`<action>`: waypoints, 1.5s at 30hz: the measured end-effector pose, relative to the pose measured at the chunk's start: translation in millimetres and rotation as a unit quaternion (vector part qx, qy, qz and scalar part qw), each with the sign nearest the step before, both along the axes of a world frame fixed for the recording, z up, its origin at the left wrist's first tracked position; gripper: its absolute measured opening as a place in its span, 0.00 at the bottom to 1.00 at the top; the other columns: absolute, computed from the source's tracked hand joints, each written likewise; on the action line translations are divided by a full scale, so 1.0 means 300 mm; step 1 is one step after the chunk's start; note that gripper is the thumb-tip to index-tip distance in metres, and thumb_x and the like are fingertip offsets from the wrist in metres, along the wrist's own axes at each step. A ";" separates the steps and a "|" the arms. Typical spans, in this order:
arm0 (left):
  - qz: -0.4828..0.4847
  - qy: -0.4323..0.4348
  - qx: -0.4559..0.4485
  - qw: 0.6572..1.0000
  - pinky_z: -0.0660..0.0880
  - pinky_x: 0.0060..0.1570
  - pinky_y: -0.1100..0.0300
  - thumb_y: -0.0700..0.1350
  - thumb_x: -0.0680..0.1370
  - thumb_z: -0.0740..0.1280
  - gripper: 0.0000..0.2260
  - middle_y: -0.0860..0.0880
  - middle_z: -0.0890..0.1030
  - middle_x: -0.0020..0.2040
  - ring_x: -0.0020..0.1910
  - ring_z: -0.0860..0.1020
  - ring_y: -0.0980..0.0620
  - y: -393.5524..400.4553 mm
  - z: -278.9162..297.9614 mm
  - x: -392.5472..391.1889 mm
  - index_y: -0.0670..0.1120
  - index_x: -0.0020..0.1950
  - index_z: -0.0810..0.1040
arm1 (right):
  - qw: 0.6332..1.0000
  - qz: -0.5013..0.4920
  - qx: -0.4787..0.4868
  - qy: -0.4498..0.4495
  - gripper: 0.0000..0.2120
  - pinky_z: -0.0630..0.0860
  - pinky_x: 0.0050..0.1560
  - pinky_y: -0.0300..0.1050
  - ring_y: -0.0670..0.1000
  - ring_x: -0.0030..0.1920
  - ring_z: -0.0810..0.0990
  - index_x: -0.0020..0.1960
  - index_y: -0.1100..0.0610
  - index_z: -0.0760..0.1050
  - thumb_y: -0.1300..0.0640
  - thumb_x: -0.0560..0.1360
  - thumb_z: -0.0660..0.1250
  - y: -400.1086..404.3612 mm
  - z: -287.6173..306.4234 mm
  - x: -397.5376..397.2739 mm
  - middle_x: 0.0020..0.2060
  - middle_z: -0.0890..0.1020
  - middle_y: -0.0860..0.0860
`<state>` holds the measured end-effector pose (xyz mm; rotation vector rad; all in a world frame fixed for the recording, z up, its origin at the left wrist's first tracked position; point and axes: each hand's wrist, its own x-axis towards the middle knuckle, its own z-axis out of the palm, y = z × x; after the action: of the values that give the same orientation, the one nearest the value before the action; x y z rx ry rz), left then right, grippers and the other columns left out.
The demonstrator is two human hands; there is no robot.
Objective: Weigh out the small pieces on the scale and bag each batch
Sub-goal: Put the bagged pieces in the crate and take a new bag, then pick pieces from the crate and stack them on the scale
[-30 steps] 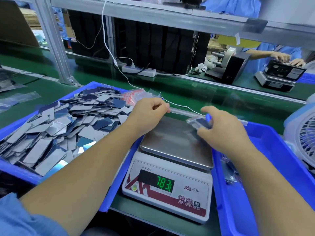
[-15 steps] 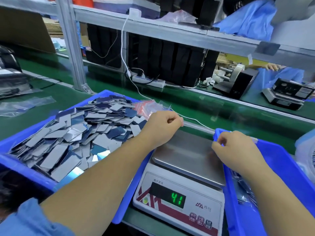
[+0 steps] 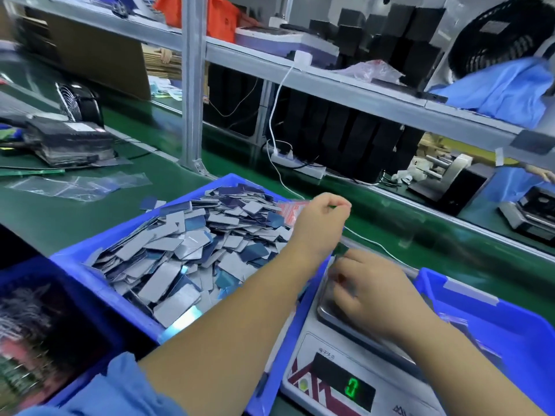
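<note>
A blue tray (image 3: 75,259) heaped with small grey and blue flat pieces (image 3: 186,250) stands left of the white scale (image 3: 303,352), whose display (image 3: 350,388) reads 3. My left hand (image 3: 322,223) is raised over the tray's far right corner, thumb and fingers pinched together. My right hand (image 3: 369,289) lies curled over the far left of the steel pan (image 3: 326,306). A blurred clear bag (image 3: 341,252) shows between the two hands, and both seem to hold it. Red-striped zip bags (image 3: 289,211) lie behind my left hand.
A second blue bin (image 3: 495,325) sits right of the scale. A dark bin (image 3: 45,325) is at my lower left. Loose clear bags (image 3: 78,184) lie on the green belt. A metal post (image 3: 192,85), a power strip (image 3: 300,166) and a white cable stand behind the tray.
The view has swung left and up. My right hand moved from the bin's edge to the pan's far left, close under my left hand. The reading dropped from 783 to 41 to 3.
</note>
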<state>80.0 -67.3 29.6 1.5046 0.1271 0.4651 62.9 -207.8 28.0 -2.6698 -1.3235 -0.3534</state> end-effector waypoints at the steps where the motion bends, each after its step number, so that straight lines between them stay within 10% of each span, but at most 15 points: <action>1: 0.006 -0.014 -0.026 1.000 0.68 0.29 0.69 0.41 0.78 0.65 0.08 0.61 0.74 0.28 0.25 0.69 0.63 0.016 0.027 -0.007 0.52 0.44 0.80 | 1.000 -0.005 -0.012 0.006 0.13 0.76 0.43 0.53 0.55 0.44 0.79 0.50 0.50 0.79 0.48 0.74 0.58 0.031 -0.003 0.009 0.45 0.78 0.47; 13: 0.152 -0.107 0.022 0.982 0.66 0.30 0.69 0.38 0.76 0.62 0.07 0.58 0.66 0.26 0.27 0.65 0.58 0.347 0.056 -0.025 0.49 0.48 0.75 | 0.999 -0.039 0.014 -0.026 0.09 0.71 0.34 0.46 0.57 0.45 0.77 0.56 0.51 0.76 0.54 0.77 0.62 0.472 -0.079 0.166 0.51 0.77 0.51; 19: 0.202 -0.100 -0.091 0.970 0.66 0.32 0.62 0.45 0.77 0.59 0.06 0.61 0.67 0.25 0.27 0.66 0.58 0.382 0.012 -0.028 0.52 0.51 0.73 | 0.991 0.036 0.074 0.102 0.07 0.61 0.31 0.38 0.48 0.40 0.69 0.35 0.44 0.70 0.54 0.67 0.66 0.600 -0.073 0.222 0.35 0.71 0.40; 25: 0.195 -0.117 -0.089 0.970 0.65 0.29 0.71 0.46 0.75 0.58 0.07 0.60 0.66 0.25 0.27 0.66 0.60 0.373 0.007 -0.030 0.51 0.50 0.73 | 0.944 0.088 0.041 0.316 0.10 0.73 0.43 0.48 0.46 0.41 0.71 0.43 0.40 0.71 0.50 0.64 0.67 0.631 -0.007 0.211 0.37 0.75 0.40; 29: 0.192 -0.111 -0.102 0.970 0.65 0.30 0.69 0.47 0.75 0.58 0.06 0.60 0.66 0.25 0.28 0.66 0.59 0.383 0.012 -0.025 0.52 0.48 0.73 | 0.970 0.070 -0.021 0.231 0.09 0.77 0.53 0.60 0.59 0.49 0.76 0.52 0.58 0.75 0.60 0.73 0.69 0.645 0.006 0.234 0.46 0.80 0.58; 37: 0.191 -0.117 -0.101 0.969 0.65 0.33 0.62 0.46 0.75 0.58 0.07 0.60 0.67 0.25 0.28 0.66 0.60 0.379 0.011 -0.020 0.51 0.49 0.74 | 0.988 0.000 -0.116 0.100 0.06 0.76 0.42 0.52 0.60 0.44 0.78 0.49 0.61 0.76 0.60 0.75 0.64 0.641 0.004 0.233 0.40 0.81 0.57; 43: 0.203 -0.135 -0.100 0.965 0.65 0.33 0.61 0.46 0.75 0.58 0.06 0.60 0.67 0.26 0.28 0.65 0.58 0.380 0.020 -0.032 0.51 0.48 0.74 | 0.996 0.062 -0.059 0.028 0.23 0.55 0.27 0.43 0.55 0.28 0.63 0.28 0.47 0.56 0.66 0.66 0.66 0.582 0.026 0.230 0.23 0.61 0.44; 45: 0.210 -0.174 -0.101 0.957 0.65 0.30 0.64 0.43 0.76 0.58 0.06 0.60 0.66 0.27 0.28 0.64 0.58 0.391 0.025 -0.037 0.50 0.48 0.74 | 0.996 0.083 -0.023 0.021 0.21 0.61 0.27 0.45 0.58 0.29 0.66 0.32 0.44 0.68 0.70 0.67 0.63 0.542 0.042 0.227 0.23 0.67 0.44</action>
<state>69.1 50.1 37.0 1.1719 0.2122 1.0204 131.0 -45.3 40.7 -2.5633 -1.5452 -0.2492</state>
